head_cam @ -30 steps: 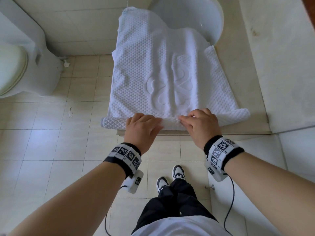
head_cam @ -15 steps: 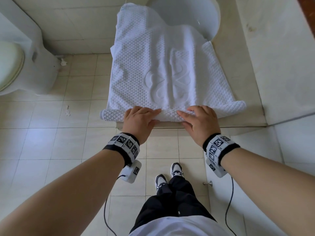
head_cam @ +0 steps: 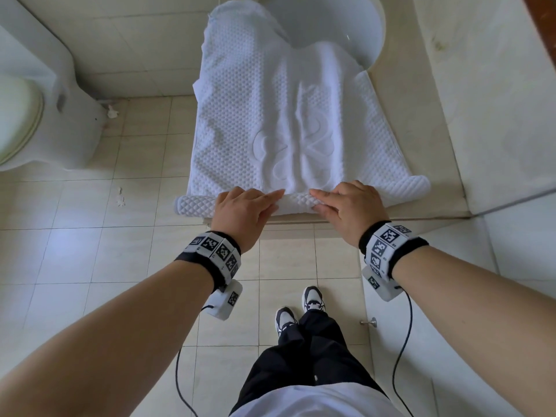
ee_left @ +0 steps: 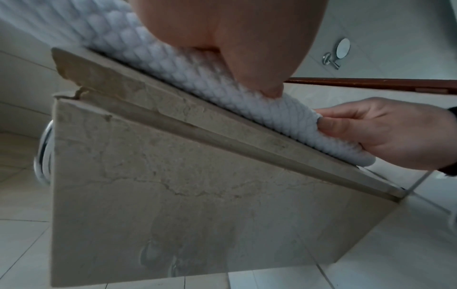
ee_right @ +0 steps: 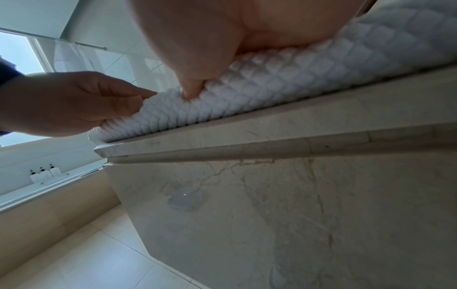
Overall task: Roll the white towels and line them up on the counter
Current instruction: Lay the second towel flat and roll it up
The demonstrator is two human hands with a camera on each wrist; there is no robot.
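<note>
A white waffle-textured towel [head_cam: 270, 115] lies spread on the beige marble counter [head_cam: 412, 121], with its far end drooping into the sink [head_cam: 331, 22]. Its near edge is wound into a thin roll [head_cam: 296, 203] along the counter's front edge. My left hand [head_cam: 243, 206] and right hand [head_cam: 346, 203] grip the middle of this roll side by side, fingers over the top and thumbs on the near side. In the left wrist view my thumb [ee_left: 269, 86] digs into the roll [ee_left: 197, 78]. In the right wrist view my thumb [ee_right: 193, 91] presses into the roll [ee_right: 296, 88].
A toilet [head_cam: 36, 109] stands on the tiled floor to the left. A pale wall panel [head_cam: 496, 115] borders the counter on the right. The roll's left end [head_cam: 192, 204] overhangs the counter's corner. Small bottles [ee_right: 44, 174] sit on a distant ledge.
Both hands have pushed the roll a little away from me along the towel. Their fingers now reach further over its top.
</note>
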